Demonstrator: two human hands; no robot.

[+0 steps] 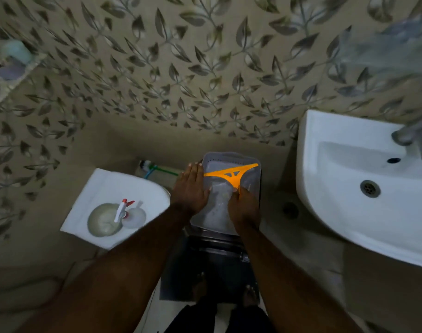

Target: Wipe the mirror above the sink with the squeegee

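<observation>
An orange squeegee (pixel 231 174) lies inside a grey plastic tub (pixel 231 157) that rests on a dark stool in the middle of the view. My right hand (pixel 243 207) is curled around the squeegee's handle at its lower end. My left hand (pixel 190 188) lies flat with fingers spread on the tub's left rim. The white sink (pixel 344 188) hangs on the wall at the right. The mirror is out of view.
A white toilet tank lid (pixel 89 200) at the left carries a spray bottle with a red-and-white trigger (pixel 127 213) and a round pale lid. A metal tap (pixel 416 138) stands at the sink's back. Leaf-patterned tiles cover the wall.
</observation>
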